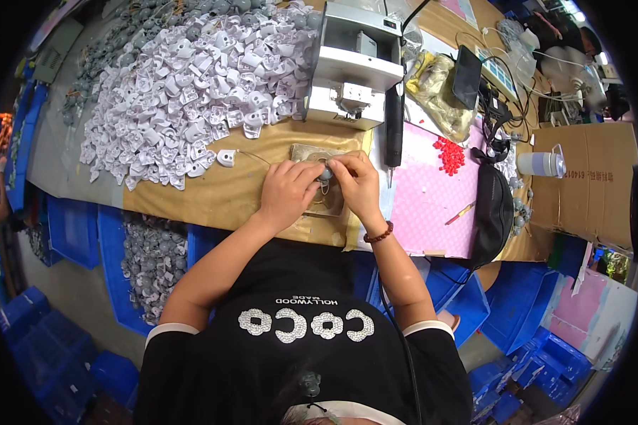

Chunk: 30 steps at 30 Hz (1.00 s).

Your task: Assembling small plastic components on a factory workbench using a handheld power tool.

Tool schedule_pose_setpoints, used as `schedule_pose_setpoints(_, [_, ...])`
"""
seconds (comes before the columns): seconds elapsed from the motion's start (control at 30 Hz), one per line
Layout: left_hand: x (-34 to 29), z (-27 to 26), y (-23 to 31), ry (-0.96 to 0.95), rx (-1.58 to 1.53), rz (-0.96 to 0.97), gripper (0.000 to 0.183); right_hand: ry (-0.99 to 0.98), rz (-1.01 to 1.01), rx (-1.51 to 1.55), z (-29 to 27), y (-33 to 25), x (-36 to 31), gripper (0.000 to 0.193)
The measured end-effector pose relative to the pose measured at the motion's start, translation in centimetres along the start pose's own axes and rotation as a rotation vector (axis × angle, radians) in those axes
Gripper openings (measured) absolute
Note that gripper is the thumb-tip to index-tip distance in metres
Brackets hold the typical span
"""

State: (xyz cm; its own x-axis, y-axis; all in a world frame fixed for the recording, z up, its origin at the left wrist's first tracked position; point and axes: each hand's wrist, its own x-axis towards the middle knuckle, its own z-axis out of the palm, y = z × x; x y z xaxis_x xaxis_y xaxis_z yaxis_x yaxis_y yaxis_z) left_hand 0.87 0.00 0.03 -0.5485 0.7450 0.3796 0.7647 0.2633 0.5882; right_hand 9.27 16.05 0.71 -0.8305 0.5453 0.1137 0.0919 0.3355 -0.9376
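My left hand (289, 190) and my right hand (358, 185) meet over a small square fixture board (326, 207) on the table. Their fingertips are pinched together on a small round grey plastic part (325, 173), partly hidden by the fingers. A thin loop of wire shows just below it. Left of my left hand lies a single white plastic shell (226, 158), with a thin wire running from it toward the hand. Beyond it spreads a large heap of white plastic shells (184, 99).
A silver machine (347, 106) stands ahead, with a black electric screwdriver (394, 134) upright beside it. Rightward are red caps (449, 156) on a pink mat (425, 202), a black pouch (493, 216), a bottle (540, 163) and a cardboard box (585, 184). Blue bins (110, 269) sit below the table.
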Motion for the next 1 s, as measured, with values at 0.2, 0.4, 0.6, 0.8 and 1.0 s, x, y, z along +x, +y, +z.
schedule_pose_setpoints(0.2, [0.8,-0.4,0.5,-0.011,-0.046,-0.021,0.035,0.213,0.274,0.560,1.1,-1.8,2.0,0.015])
schedule_pose_setpoints(0.4, [0.9,-7.1,3.0,-0.139,-0.107,0.013,0.034,-0.162,0.253,0.513,-4.6,-2.1,1.5,0.022])
schedule_pose_setpoints(0.6, [-4.7,-23.0,0.7,-0.820,0.098,-0.496,0.029,0.171,0.022,-0.508,-17.1,5.2,1.0,0.017])
schedule_pose_setpoints(0.8, [-4.3,-16.5,-5.5,-0.240,0.360,-0.361,0.036,0.216,-0.068,-1.001,-22.3,12.8,0.0,0.013])
schedule_pose_setpoints(1.0, [-2.6,-8.6,-7.4,-0.130,0.359,-0.398,0.039,0.157,-0.079,-0.997,-22.2,13.8,0.3,0.009])
